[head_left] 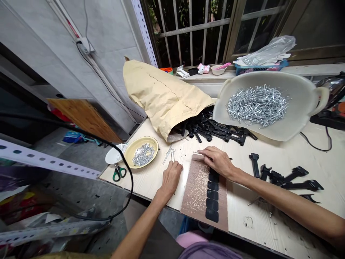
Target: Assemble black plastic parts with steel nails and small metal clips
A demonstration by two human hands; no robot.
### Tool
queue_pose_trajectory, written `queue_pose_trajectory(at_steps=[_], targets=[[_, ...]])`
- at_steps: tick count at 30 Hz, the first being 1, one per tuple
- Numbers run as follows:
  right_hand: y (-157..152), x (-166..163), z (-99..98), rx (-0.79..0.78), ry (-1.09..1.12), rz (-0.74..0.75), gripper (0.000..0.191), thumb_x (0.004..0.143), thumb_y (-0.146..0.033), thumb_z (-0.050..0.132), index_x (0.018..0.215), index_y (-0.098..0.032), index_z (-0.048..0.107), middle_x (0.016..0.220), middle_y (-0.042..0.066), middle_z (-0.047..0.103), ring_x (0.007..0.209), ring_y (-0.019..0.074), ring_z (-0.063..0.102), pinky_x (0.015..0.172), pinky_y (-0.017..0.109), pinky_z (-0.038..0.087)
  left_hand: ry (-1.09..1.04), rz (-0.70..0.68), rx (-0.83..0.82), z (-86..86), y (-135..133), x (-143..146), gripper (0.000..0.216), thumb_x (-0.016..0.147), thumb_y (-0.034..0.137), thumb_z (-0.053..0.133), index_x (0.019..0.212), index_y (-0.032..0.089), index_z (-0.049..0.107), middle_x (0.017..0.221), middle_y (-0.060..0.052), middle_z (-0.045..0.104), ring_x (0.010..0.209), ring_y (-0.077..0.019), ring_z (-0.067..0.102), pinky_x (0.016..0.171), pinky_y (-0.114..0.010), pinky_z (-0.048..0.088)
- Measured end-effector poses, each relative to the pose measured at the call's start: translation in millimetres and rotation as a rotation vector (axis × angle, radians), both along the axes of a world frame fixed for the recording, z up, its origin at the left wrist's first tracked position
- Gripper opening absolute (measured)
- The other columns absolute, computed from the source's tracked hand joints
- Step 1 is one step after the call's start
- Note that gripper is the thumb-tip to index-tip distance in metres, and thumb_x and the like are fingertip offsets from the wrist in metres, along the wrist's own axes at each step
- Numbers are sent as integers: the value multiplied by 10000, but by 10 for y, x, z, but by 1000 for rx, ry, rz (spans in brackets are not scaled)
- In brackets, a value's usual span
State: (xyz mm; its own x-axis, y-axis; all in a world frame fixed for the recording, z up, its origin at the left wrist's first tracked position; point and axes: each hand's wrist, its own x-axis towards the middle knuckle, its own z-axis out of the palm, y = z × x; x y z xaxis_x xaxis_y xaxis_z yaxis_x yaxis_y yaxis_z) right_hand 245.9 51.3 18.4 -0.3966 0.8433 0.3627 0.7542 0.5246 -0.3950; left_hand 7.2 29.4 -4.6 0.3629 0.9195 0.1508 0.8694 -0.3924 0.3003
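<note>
My left hand point(171, 180) rests on the table with its fingers curled together, at the near ends of a few thin metal pins point(167, 155); it seems to pinch one. Over the top end of a brown board point(194, 194), my right hand point(219, 162) is closed, thumb and fingers pressed together; what it holds is too small to make out. A column of black rounded squares point(212, 205) runs down the board, beside a pale speckled patch. Left of my left hand stands a yellow dish point(129, 153) of small shiny metal parts.
A paper sack point(161, 93) spills black plastic parts point(223, 131). A large pale basin point(299, 108) holds many metal pins. More black parts point(293, 178) lie under and beyond my right forearm. Green-handled scissors point(118, 173) lie near the left edge; a black cable point(129, 169) loops there.
</note>
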Motion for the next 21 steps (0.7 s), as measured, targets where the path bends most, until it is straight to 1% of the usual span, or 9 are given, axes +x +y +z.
queue_pose_trajectory(at_steps=[2, 4, 7, 8, 10, 12, 15, 18, 21], targets=[[-74, -60, 10, -9, 19, 26, 317, 894, -181, 435, 1163, -246, 589, 948, 42, 618, 870, 166, 542, 734, 280, 446, -191, 52, -30, 11, 24, 11, 106, 844, 221, 508, 823, 205, 611, 867, -59, 601, 874, -201, 498, 707, -303, 414], [-141, -137, 35, -17, 35, 53, 296, 915, -214, 430, 1158, -259, 594, 927, 42, 611, 847, 162, 538, 714, 274, 442, -489, 141, -136, 33, 46, 35, 111, 819, 269, 542, 805, 177, 603, 812, -53, 610, 791, -181, 537, 687, -301, 436], [-211, -258, 81, -42, 42, 83, 285, 932, -243, 419, 1153, -270, 596, 921, 41, 601, 836, 160, 530, 693, 262, 432, -998, 278, -380, 84, 53, 103, 240, 779, 367, 582, 826, 132, 594, 776, -53, 619, 659, -140, 561, 574, -259, 450], [-224, -294, 94, -52, 39, 88, 288, 934, -242, 416, 1161, -276, 590, 921, 38, 598, 839, 158, 528, 692, 257, 428, -1138, 305, -444, 105, 47, 132, 279, 759, 386, 605, 845, 121, 594, 785, -56, 624, 648, -131, 566, 563, -250, 456], [-236, -348, 110, -58, 29, 86, 298, 936, -235, 411, 1177, -293, 577, 912, 32, 592, 842, 153, 524, 691, 247, 421, -1337, 333, -516, 152, 26, 189, 324, 712, 384, 663, 867, 107, 596, 780, -50, 627, 647, -116, 576, 600, -252, 480], [-236, -379, 113, -52, 12, 74, 303, 937, -235, 409, 1182, -305, 573, 911, 30, 588, 846, 152, 522, 693, 244, 414, -1450, 352, -544, 199, 4, 234, 339, 673, 356, 709, 869, 103, 598, 735, -31, 619, 631, -104, 579, 643, -261, 496], [-235, -388, 110, -40, -8, 63, 303, 932, -233, 418, 1180, -305, 577, 905, 32, 585, 842, 151, 522, 690, 242, 407, -1519, 360, -552, 252, -16, 267, 332, 655, 329, 733, 857, 101, 603, 701, -20, 615, 620, -101, 584, 667, -268, 504], [-245, -379, 121, -33, -23, 54, 299, 929, -232, 423, 1174, -293, 582, 892, 36, 585, 833, 153, 524, 679, 242, 403, -1509, 351, -543, 268, -20, 269, 313, 660, 324, 730, 840, 96, 615, 705, -27, 621, 625, -104, 589, 670, -267, 505], [-263, -372, 145, -24, -40, 35, 293, 932, -239, 414, 1164, -286, 586, 892, 37, 588, 828, 155, 526, 667, 244, 400, -1454, 334, -510, 256, -18, 262, 295, 672, 320, 723, 836, 96, 625, 711, -29, 623, 638, -105, 595, 676, -259, 503]])
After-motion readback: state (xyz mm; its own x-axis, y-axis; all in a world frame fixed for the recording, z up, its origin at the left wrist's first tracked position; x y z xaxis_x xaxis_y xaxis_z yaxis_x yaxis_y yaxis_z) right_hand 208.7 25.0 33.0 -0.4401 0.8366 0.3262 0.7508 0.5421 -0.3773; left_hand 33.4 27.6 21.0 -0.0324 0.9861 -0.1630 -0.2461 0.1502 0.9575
